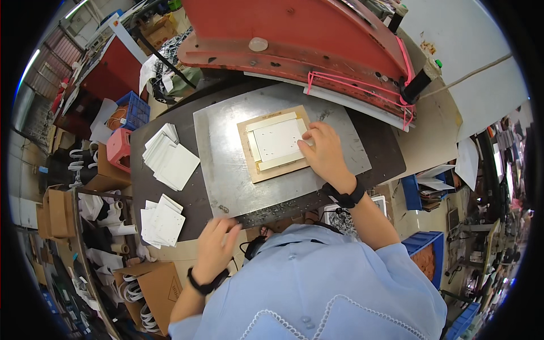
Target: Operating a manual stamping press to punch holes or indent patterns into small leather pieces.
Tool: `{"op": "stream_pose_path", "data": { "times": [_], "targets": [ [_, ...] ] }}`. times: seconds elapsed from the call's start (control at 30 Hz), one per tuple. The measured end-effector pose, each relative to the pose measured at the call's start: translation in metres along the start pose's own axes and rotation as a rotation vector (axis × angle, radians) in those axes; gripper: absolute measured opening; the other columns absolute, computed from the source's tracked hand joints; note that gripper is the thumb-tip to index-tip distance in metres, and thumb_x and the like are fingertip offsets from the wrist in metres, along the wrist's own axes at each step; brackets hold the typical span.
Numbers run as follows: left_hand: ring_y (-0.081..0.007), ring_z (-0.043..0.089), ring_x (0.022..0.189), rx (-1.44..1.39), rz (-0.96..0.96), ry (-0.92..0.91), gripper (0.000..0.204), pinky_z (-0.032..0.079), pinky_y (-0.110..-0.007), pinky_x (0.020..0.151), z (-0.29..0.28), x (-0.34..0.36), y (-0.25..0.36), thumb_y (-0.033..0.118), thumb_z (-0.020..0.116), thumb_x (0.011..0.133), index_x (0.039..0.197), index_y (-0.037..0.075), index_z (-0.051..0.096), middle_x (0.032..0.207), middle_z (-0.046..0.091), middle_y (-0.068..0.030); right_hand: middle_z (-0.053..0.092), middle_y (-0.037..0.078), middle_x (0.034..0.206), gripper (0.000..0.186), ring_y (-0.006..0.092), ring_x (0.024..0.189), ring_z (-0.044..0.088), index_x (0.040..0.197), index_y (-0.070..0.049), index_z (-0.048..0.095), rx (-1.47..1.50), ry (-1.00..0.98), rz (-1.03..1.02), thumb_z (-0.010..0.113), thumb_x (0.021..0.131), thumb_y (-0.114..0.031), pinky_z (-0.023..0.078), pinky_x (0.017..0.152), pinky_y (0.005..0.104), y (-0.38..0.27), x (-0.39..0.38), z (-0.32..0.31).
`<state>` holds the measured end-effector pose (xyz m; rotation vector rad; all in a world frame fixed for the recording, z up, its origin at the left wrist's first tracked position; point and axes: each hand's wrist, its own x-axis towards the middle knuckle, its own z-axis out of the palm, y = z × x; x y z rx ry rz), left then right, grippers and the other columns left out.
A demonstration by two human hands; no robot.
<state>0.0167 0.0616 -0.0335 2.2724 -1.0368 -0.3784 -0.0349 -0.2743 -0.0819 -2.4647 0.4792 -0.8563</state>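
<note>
My right hand [324, 152] reaches over the right side of a wooden board [247, 164] with pale raised strips around its top. A white rectangular sheet [275, 141] with small dark holes or marks lies inside those strips. The thumb and index finger are apart at the sheet's right edge; whether they press on it is hard to tell. Under the board is a grey metal plate [218, 153]. My left hand [214, 248] hovers at the table's near edge, thumb apart from the fingers, holding nothing. To its left lies a small fanned pile of white pieces [162, 222].
A stack of white sheets [175, 165] lies on the dark table [195, 212], left of the plate. A large red machine body [283, 34] with pink cord overhangs the far side. A pink stool [119, 148], a cardboard box [156, 283] and blue crates [422, 243] stand around the table.
</note>
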Motion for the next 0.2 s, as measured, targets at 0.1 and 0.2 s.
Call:
{"op": "stream_pose_path", "data": {
  "times": [0.1, 0.2],
  "targets": [
    [-0.0286, 0.066, 0.093, -0.286, -0.721, -0.366, 0.029, 0.052, -0.037, 0.077, 0.02, -0.113, -0.102, 0.025, 0.06, 0.096, 0.108, -0.001, 0.064, 0.1, 0.067, -0.0195, 0.061, 0.018, 0.116, 0.02, 0.0364, 0.111, 0.055, 0.087, -0.001, 0.064, 0.058, -0.026, 0.032, 0.069, 0.081, -0.02, 0.042, 0.095, 0.0446, 0.0, -0.001, 0.004],
    [-0.0309, 0.066, 0.088, -0.755, -1.091, -0.14, 0.028, 0.053, -0.037, 0.08, 0.073, -0.237, -0.194, 0.029, 0.053, 0.101, 0.104, 0.006, 0.068, 0.096, 0.071, -0.0132, 0.061, 0.018, 0.116, 0.02, 0.0361, 0.111, 0.055, 0.087, -0.001, 0.065, 0.062, -0.01, 0.059, 0.069, 0.081, -0.019, 0.042, 0.095, 0.0451, -0.001, -0.001, 0.006]
  ]
}}
